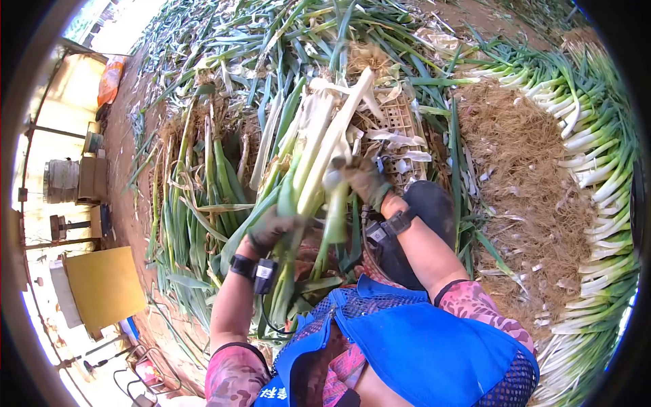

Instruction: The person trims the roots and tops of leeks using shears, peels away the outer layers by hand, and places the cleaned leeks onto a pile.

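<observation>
My left hand, in a dark glove, is wrapped round the green part of a bunch of leeks with pale stems pointing up and away from me. To the right, my right hand, also gloved, is bent at the pale stems, its fingers curled and partly blurred; what it grips is too smeared to make out. Beyond the stems lies a plastic crate with peeled scraps on it. Untrimmed leeks with dry outer leaves stand to the left of my left hand.
A long curved row of clean leeks runs along the right, beside a heap of brown roots. Loose green leaves cover the ground ahead. At the left are a yellow board and an orange bag.
</observation>
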### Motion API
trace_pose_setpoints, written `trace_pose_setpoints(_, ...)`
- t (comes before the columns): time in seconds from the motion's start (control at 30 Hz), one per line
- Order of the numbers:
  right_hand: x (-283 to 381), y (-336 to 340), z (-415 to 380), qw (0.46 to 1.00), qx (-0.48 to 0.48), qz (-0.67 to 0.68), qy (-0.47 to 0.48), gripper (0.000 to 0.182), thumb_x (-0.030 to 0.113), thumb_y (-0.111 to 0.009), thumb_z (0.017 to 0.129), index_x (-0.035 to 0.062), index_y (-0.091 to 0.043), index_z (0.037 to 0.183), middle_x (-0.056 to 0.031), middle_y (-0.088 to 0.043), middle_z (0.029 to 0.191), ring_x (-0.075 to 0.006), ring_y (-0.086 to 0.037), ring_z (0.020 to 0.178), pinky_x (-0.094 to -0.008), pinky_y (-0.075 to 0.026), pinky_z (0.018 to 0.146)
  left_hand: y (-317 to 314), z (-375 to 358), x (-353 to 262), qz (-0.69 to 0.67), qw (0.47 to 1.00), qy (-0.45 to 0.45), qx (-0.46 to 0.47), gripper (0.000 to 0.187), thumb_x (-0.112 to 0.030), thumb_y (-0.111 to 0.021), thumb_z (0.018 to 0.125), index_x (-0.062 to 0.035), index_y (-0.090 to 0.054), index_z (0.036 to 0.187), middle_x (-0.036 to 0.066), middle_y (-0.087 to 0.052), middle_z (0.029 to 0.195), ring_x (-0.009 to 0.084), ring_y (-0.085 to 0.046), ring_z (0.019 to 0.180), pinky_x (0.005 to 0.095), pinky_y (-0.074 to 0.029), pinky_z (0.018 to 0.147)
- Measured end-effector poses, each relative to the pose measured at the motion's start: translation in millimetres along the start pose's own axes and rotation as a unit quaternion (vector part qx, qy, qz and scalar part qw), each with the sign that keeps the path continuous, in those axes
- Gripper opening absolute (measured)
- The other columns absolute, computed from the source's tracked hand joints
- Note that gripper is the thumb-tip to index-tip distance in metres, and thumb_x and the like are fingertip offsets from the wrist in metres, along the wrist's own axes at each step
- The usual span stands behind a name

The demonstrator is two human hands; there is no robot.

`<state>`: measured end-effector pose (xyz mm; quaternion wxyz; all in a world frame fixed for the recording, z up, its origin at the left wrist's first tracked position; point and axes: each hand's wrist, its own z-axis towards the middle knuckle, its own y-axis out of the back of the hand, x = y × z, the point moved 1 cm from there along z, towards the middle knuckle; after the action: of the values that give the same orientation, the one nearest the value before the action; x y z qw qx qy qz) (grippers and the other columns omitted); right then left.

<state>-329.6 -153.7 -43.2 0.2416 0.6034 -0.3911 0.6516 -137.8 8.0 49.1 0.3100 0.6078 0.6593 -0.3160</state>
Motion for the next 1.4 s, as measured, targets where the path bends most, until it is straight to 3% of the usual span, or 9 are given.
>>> trace_pose_setpoints(0.2, 46.1, 20.3, -7.0, 0.817, -0.308, -0.484, 0.051, 0.047, 0.023, -0.066, 0.088, -0.0006, -0.051, 0.125, -0.0155, -0.066, 0.107, -0.0277, -0.065, 0.097, -0.0385, -0.052, 0.087, 23.5, -0.4, 16.8, -0.180, 0.984, 0.004, -0.006, 0.039, -0.033, -0.065, 0.086, 0.0011, -0.066, 0.105, 0.009, -0.069, 0.091, 0.0183, -0.066, 0.079, 0.0321, -0.055, 0.073)
trace_pose_setpoints(0.3, -23.0, -6.4, -5.9, 0.993, 0.115, 0.002, -0.021, 0.017, 0.015, -0.056, 0.096, 0.0044, -0.062, 0.108, -0.0015, -0.064, 0.092, -0.0114, -0.059, 0.088, -0.0279, -0.050, 0.078, 16.7, 22.7, 48.3, -0.050, 0.998, -0.049, 0.002, 0.044, -0.036, -0.066, 0.087, -0.0011, -0.064, 0.112, 0.005, -0.067, 0.094, 0.0150, -0.063, 0.083, 0.0296, -0.052, 0.075)
trace_pose_setpoints(0.53, -116.5, -68.1, 31.5, 0.914, 0.074, 0.349, -0.193, 0.020, 0.025, -0.054, 0.099, 0.0087, -0.058, 0.110, -0.0042, -0.064, 0.097, -0.0177, -0.060, 0.086, -0.0322, -0.051, 0.083, 59.2, 19.7, 22.7, 0.222, 0.971, -0.039, -0.082, 0.047, -0.040, -0.068, 0.086, 0.0009, -0.066, 0.110, 0.008, -0.070, 0.093, 0.0198, -0.064, 0.083, 0.0342, -0.052, 0.076)
trace_pose_setpoints(0.73, -115.5, -87.8, 51.9, 0.884, -0.037, 0.316, -0.343, 0.034, 0.036, -0.066, 0.088, 0.0124, -0.065, 0.113, -0.0031, -0.067, 0.099, -0.0189, -0.061, 0.089, -0.0371, -0.051, 0.080, 81.1, -12.9, -24.2, 0.645, 0.463, -0.122, -0.596, 0.070, -0.020, -0.063, 0.078, -0.0051, -0.039, 0.141, 0.022, -0.048, 0.137, 0.0359, -0.049, 0.121, 0.0453, -0.036, 0.106)
trace_pose_setpoints(0.8, -129.3, -94.4, 57.6, 0.911, -0.042, 0.273, -0.306, 0.035, 0.038, -0.066, 0.088, 0.0108, -0.064, 0.110, -0.0053, -0.067, 0.089, -0.0212, -0.061, 0.076, -0.0385, -0.052, 0.073, 83.1, 15.8, -8.8, 0.486, 0.779, -0.113, -0.379, 0.074, -0.029, -0.067, 0.080, -0.0046, -0.037, 0.143, 0.023, -0.047, 0.139, 0.0369, -0.046, 0.128, 0.0443, -0.035, 0.109)
trace_pose_setpoints(0.87, -114.8, -91.0, 53.8, 0.900, -0.026, 0.309, -0.306, 0.039, 0.039, -0.066, 0.088, 0.0101, -0.063, 0.113, -0.0066, -0.068, 0.096, -0.0226, -0.063, 0.082, -0.0389, -0.052, 0.077, 54.7, 40.7, 7.6, 0.444, 0.853, -0.118, -0.250, 0.084, -0.046, -0.075, 0.074, -0.0088, -0.041, 0.142, 0.025, -0.057, 0.127, 0.0392, -0.054, 0.121, 0.0444, -0.042, 0.103)
trace_pose_setpoints(1.07, -71.5, -88.7, 40.3, 0.853, 0.027, 0.409, -0.324, 0.045, 0.037, -0.065, 0.089, 0.0053, -0.065, 0.121, -0.0056, -0.066, 0.116, -0.0165, -0.059, 0.103, -0.0300, -0.044, 0.094, 37.9, 76.0, -10.6, 0.426, 0.891, 0.007, -0.157, 0.099, -0.066, -0.081, 0.058, -0.0029, -0.054, 0.130, 0.022, -0.066, 0.115, 0.0348, -0.063, 0.108, 0.0388, -0.049, 0.092)
trace_pose_setpoints(1.33, 64.5, -88.5, 13.5, 0.935, -0.032, -0.184, 0.300, 0.029, 0.027, -0.053, 0.100, 0.0028, -0.062, 0.113, -0.0069, -0.066, 0.108, -0.0172, -0.063, 0.092, -0.0316, -0.052, 0.082, 39.7, -61.6, -78.4, 0.028, 0.995, -0.090, -0.044, 0.037, -0.027, -0.070, 0.085, -0.0002, -0.064, 0.111, 0.006, -0.069, 0.094, 0.0137, -0.063, 0.077, 0.0293, -0.052, 0.071)
trace_pose_setpoints(1.4, 55.3, -70.3, 18.9, 0.992, 0.036, 0.119, -0.012, 0.031, 0.028, -0.052, 0.099, 0.0042, -0.060, 0.117, -0.0105, -0.067, 0.103, -0.0199, -0.065, 0.084, -0.0342, -0.054, 0.076, 37.0, -93.7, -90.9, 0.077, 0.989, -0.123, -0.026, 0.040, -0.032, -0.068, 0.085, 0.0009, -0.064, 0.108, 0.007, -0.069, 0.092, 0.0161, -0.064, 0.077, 0.0311, -0.052, 0.075)
